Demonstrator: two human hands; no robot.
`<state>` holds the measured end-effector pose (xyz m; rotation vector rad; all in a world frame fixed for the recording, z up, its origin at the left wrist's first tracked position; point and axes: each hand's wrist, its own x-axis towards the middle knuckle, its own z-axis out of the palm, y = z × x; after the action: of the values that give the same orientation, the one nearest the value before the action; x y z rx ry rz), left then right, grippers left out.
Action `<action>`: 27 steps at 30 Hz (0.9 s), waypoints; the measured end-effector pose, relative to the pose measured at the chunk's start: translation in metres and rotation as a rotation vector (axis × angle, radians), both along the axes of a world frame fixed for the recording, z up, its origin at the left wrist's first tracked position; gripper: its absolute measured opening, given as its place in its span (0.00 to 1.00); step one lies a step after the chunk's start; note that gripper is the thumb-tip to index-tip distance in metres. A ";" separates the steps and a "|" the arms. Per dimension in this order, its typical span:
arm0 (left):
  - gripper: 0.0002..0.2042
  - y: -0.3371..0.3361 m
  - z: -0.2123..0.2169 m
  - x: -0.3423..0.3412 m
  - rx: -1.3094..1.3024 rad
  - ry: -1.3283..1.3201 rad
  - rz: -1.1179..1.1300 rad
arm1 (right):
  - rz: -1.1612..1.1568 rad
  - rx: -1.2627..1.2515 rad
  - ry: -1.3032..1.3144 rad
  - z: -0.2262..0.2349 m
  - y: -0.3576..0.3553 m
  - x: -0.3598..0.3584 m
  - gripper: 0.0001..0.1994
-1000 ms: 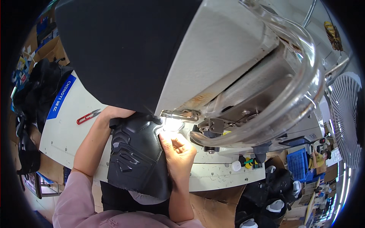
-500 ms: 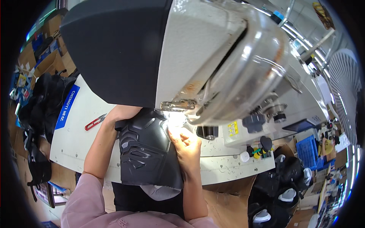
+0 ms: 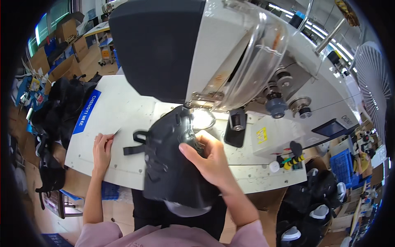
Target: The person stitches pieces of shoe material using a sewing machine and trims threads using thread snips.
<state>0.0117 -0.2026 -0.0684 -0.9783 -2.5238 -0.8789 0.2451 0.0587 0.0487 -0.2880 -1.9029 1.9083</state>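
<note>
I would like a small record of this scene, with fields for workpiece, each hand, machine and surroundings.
Workpiece: black moulded piece, straps out to the left
Left hand: at the thread snips, only blade end visible
Right hand: on the black moulded piece
Machine: sewing machine, bright light below its head
Surroundings: white table; blue basket, right

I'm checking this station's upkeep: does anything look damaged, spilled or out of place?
Rusty stains mark the clear guard and, above the light, the white sewing machine, odd against pale surfaces. Small dark specks, perhaps thread scraps, litter the table's right side. No spill stands out.
</note>
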 end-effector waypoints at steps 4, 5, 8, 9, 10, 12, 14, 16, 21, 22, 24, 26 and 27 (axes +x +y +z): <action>0.08 -0.014 0.026 0.025 0.208 -0.243 -0.024 | 0.197 0.459 -0.084 0.026 -0.006 0.035 0.18; 0.09 -0.008 0.039 0.034 0.336 -0.476 0.042 | 0.218 0.463 -0.111 0.034 -0.007 0.043 0.15; 0.09 0.010 0.081 0.076 0.372 -0.276 -0.093 | 0.191 0.643 -0.081 0.050 -0.011 0.060 0.14; 0.10 0.016 0.094 0.090 0.301 -0.210 -0.135 | 0.186 0.694 -0.160 0.052 -0.013 0.066 0.14; 0.11 0.025 0.105 0.101 0.318 -0.152 -0.303 | 0.177 0.750 -0.236 0.053 -0.014 0.071 0.13; 0.15 0.045 0.120 0.119 0.273 -0.090 -0.496 | 0.168 0.828 -0.271 0.048 -0.018 0.079 0.13; 0.17 0.068 0.123 0.128 0.257 0.039 -0.673 | 0.124 0.968 -0.329 0.040 -0.022 0.088 0.13; 0.18 0.081 0.124 0.138 0.213 0.077 -0.752 | 0.059 1.004 -0.307 0.033 -0.021 0.098 0.13; 0.20 0.092 0.119 0.152 0.027 0.274 -0.756 | 0.001 1.095 -0.362 0.028 -0.016 0.112 0.13; 0.20 0.093 0.118 0.153 0.052 0.282 -0.743 | 0.002 1.090 -0.334 0.027 -0.015 0.113 0.13; 0.20 0.095 0.118 0.156 0.118 0.321 -0.692 | 0.022 1.129 -0.361 0.026 -0.014 0.113 0.13; 0.19 0.096 0.119 0.158 0.074 0.344 -0.706 | 0.024 1.159 -0.299 0.024 -0.014 0.113 0.13; 0.19 0.096 0.119 0.159 0.003 0.358 -0.728 | 0.034 1.191 -0.307 0.022 -0.014 0.114 0.13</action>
<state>0.1705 -0.1063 0.0511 -1.9097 -1.8628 -0.7763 0.3590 0.0444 0.0710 -0.1554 -2.8497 0.4868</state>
